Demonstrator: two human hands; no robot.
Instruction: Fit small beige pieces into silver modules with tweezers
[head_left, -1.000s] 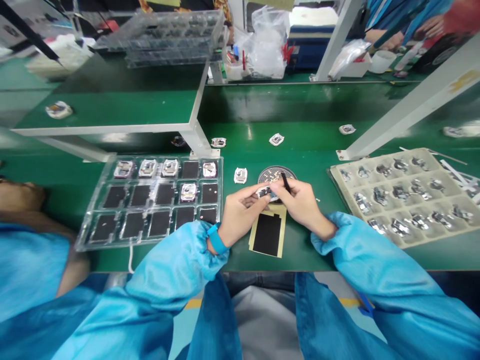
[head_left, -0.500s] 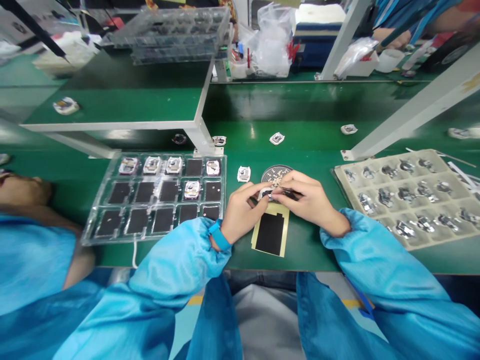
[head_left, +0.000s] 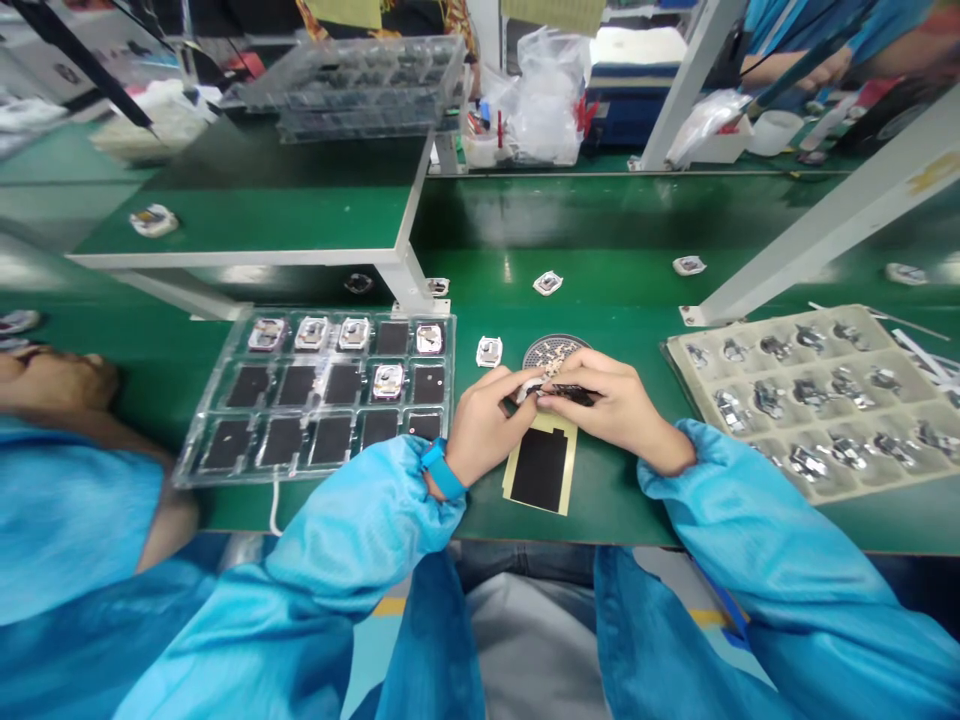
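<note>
At the centre of the view, on a green bench (head_left: 615, 510), both bare hands work close together just above a black sheet on a tan backing (head_left: 538, 465). The left hand (head_left: 487, 425), with a blue wristband (head_left: 442, 470) at its cuff, pinches a small silver-and-white part (head_left: 531, 388) between its fingertips. The right hand (head_left: 619, 410) is narrowed around slim black tweezers (head_left: 577, 394), whose tips meet that part, though the fingers hide exactly where. The step in hand looks like fine work on this part, and the next move appears to call for a steady, precise pinch. At 12 o'clock from the hands, just beyond them, sits a round perforated dish (head_left: 555, 352) holding small pieces. At 10 o'clock lies a single white-framed part (head_left: 489, 351). At 9 o'clock is a clear compartment tray (head_left: 315, 316) with black pads and a few metal parts, and at 3 o'clock a tan tray (head_left: 750, 338) holds rows of silver parts. A co-worker's blue sleeve (head_left: 75, 500) fills the 8 o'clock edge. No brand or writing can be read.
</note>
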